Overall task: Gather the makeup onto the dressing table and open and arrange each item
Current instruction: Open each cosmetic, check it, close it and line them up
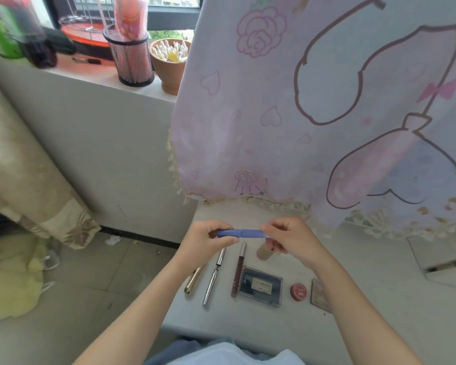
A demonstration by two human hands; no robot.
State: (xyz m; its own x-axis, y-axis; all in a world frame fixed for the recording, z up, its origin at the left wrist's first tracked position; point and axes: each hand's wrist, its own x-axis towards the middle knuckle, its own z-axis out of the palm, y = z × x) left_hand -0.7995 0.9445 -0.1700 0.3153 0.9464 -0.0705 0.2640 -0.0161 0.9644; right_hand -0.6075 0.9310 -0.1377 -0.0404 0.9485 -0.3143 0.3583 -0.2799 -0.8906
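Note:
I hold a blue makeup tube (244, 233) level above the white dressing table (366, 299). My left hand (208, 239) grips its left end and my right hand (287, 239) pinches its right end. Below on the table lie a gold tube (194, 279), a silver pen-like tube (214, 277), a dark red lip gloss (238, 270), a dark rectangular palette (261, 285), a small round red pot (298, 291) and a compact (319, 295) partly hidden by my right forearm. A beige item (263, 252) lies under my right hand.
A pink cartoon-print cloth (313, 114) hangs over the back of the table. On the window sill stand a mesh pen cup (132, 59) and a clay pot of cotton swabs (170, 61). The floor with a curtain (24, 180) lies left.

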